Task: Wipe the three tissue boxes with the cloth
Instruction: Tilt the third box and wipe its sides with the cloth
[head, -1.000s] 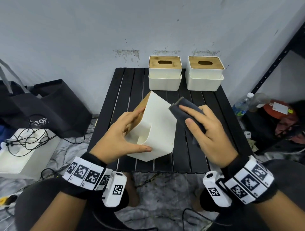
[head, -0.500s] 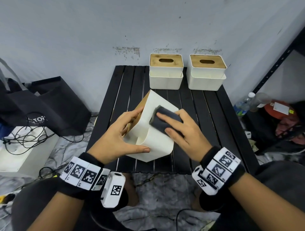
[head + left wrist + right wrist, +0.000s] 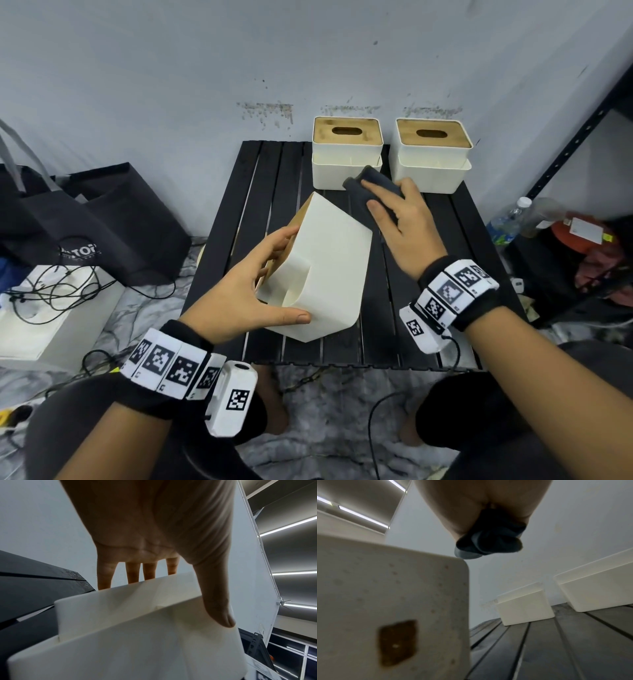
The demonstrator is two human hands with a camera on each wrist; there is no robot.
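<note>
Black slatted table (image 3: 274,192): tilted tissue box (image 3: 329,260), insides unseen, in left hand (image 3: 246,291).

Head view looks down; both close wrist views share the tilted box (image 3: 329,260).

Tilted box (image 3: 329,270) at worktop (image 3: 404,329) front-centre; two boxes (image 3: 346,152) (image 3: 432,154) side by side at back; cloth (image 3: 371,183) betw. them & tilted box.

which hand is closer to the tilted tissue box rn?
Left. The left hand grips the tilted tissue box, thumb on its near face. The right hand, holding the cloth, is off its far right edge.
</note>
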